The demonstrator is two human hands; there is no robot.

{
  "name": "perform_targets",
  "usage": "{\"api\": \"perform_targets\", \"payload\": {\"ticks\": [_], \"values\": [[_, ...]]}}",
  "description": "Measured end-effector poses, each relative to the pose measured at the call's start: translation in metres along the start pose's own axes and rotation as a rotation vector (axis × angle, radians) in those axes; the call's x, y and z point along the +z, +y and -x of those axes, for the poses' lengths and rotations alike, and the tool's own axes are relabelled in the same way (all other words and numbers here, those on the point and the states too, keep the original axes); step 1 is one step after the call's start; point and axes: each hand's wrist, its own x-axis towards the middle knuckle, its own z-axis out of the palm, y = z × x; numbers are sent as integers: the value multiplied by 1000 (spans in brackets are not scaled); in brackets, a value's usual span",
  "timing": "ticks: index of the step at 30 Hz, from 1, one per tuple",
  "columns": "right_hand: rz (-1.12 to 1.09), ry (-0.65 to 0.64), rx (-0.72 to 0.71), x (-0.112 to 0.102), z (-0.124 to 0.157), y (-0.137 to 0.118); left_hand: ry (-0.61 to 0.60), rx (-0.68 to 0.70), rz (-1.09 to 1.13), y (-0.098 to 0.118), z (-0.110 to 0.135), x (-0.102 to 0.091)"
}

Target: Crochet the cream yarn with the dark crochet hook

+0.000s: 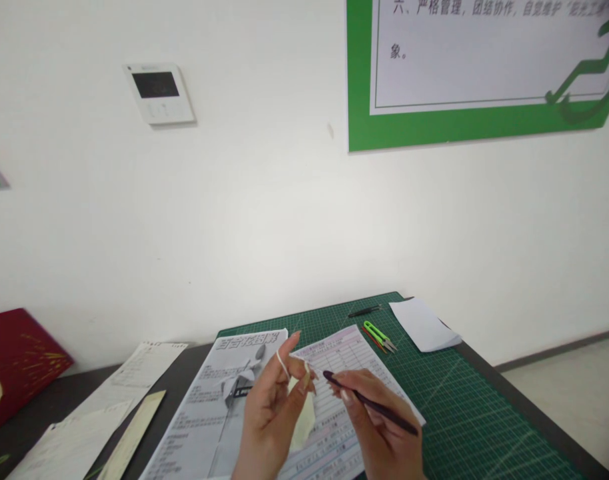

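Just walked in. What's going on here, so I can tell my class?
A person's left hand has white yarn looped around a finger. The right hand holds what looks like a dark purple crochet hook, one end pointing toward the left hand. Both hands are above printed sheets on a green cutting mat, with green thread snips lying nearby.

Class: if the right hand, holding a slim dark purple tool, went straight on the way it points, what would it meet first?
Most likely the left hand, at its fingertips; a thin white strand loops round one finger. Depth is unclear.
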Motion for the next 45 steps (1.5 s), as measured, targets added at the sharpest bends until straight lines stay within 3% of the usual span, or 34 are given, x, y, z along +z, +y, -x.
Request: {"api": "perform_targets", "payload": {"ticks": [4, 8, 11, 17, 21, 27, 31, 45], "values": [[173, -167, -315, -2, -1, 3, 14, -117, 232, 1, 5, 5], [209, -195, -478, -3, -1, 6, -18, -341, 613, 6, 2, -1], [24, -230, -278, -2, 0, 6, -67, -442, 755, 6, -2, -8], [-559, -122, 417, 6, 4, 7, -309, -433, 826, 9, -3, -16], [-767, -122, 607, 9, 3, 3, -406, -458, 811, 12, -2, -17], [-807, -95, 674, 9, -2, -8, -510, -436, 800, 10, -2, -20], [-804, -59, 653, 10, -3, -13, -539, -424, 791, 9, -2, -21], [-690, -126, 556, 2, -4, -17, -625, -377, 757, 12, -3, -16]]}}
